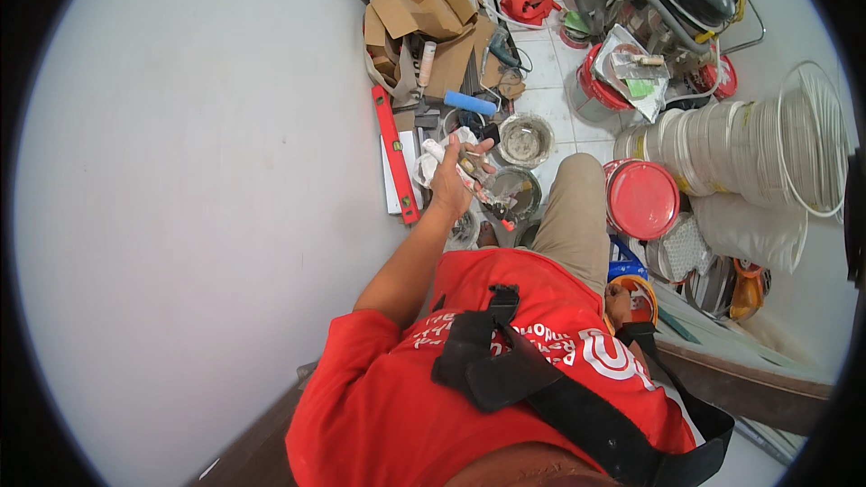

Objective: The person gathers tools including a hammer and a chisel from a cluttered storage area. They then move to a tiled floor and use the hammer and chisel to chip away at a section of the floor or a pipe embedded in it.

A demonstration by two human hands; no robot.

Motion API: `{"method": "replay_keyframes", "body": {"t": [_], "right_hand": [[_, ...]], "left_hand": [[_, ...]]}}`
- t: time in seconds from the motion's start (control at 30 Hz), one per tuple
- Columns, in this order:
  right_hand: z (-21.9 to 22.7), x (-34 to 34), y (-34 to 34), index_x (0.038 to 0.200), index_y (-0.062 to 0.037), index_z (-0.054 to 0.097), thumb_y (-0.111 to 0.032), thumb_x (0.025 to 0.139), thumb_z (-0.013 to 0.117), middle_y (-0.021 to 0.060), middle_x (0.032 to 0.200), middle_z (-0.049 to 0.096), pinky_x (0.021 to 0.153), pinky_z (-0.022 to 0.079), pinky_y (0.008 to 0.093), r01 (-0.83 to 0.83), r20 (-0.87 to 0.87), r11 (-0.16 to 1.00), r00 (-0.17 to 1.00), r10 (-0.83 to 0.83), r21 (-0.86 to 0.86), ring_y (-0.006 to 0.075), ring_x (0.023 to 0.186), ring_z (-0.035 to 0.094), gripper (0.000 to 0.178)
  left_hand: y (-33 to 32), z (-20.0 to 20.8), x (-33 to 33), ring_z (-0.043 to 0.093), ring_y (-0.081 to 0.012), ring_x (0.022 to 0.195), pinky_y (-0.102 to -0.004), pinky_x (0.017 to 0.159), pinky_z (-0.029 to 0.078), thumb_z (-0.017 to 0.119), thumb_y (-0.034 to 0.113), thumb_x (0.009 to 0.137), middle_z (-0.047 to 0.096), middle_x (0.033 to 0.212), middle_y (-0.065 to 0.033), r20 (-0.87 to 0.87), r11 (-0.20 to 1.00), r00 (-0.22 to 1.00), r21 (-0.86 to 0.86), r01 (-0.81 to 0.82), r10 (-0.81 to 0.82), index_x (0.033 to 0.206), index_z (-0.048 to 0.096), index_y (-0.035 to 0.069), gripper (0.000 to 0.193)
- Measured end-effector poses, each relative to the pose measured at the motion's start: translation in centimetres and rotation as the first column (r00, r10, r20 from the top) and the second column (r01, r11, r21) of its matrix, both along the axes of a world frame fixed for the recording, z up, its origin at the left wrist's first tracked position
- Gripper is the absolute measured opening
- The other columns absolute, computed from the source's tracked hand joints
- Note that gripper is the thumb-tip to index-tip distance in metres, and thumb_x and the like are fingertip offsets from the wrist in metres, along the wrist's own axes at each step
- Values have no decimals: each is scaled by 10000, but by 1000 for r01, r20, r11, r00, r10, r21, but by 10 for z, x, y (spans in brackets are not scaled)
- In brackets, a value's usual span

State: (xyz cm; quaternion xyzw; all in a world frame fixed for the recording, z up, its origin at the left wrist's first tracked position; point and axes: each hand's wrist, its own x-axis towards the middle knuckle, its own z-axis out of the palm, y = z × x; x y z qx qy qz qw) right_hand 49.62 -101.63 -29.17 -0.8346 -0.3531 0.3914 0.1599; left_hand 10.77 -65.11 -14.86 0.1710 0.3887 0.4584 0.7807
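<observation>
One left hand (451,182): I am seeing its fingers half curling around a white crumpled bundle (434,151), which it is holding over the cluttered floor (543,77). One right hand: it is not showing in my view, so I cannot tell its state. One dark bucket (532,189): standing just right of the bundle. One pale-crusted bucket (526,140): standing beyond that. One blue paint roller (470,103): lying farther off. One red level (394,153): resting near the wall (207,180). One red-lidded bucket (642,199): standing right of the knee (577,179).
</observation>
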Motion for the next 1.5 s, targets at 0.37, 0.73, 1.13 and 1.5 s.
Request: {"method": "replay_keyframes", "body": {"t": [0.37, 0.73, 1.13, 1.5], "right_hand": [[-48, 110, 179, 986, -5, 715, -297, 889, 658, 195, 867, 720, 723, 523, 381, -210, -26, 977, 977, 211, 35, 326, 781, 689, 313], [-57, 265, 317, 914, -25, 699, -287, 942, 625, 25, 721, 624, 485, 467, 274, 78, -362, 996, 930, -61, 32, 107, 571, 589, 274], [-63, 258, 411, 942, -23, 701, -282, 953, 604, 23, 704, 611, 537, 448, 296, -51, -324, 973, 938, 124, 226, 118, 565, 554, 277], [-86, 338, 434, 982, -41, 701, -294, 951, 624, 48, 751, 666, 467, 451, 291, -71, -243, 997, 968, 68, -4, 127, 527, 577, 267]], "left_hand": [[74, -21, 54, 659, -257, 953, -331, 588, 495, 453, 220, 843, 611, 1358, -121, 63, 993, 993, 50, -103, 100, 1250, 547, 64, 446], [173, 33, 164, 648, -184, 723, -306, 619, 546, 579, 22, 808, 607, 1325, -195, -324, 986, 931, 56, -155, 165, 1079, 572, 76, 276], [219, 58, 168, 565, -126, 632, -284, 548, 461, 677, 442, 934, 678, 968, -77, -616, 894, 708, -13, -448, 345, 1122, 547, 71, 436], [267, -11, 161, 647, -169, 683, -285, 482, 419, 674, 411, 940, 640, 790, -13, -529, 881, 800, -187, -434, 282, 950, 572, 165, 266]]}}
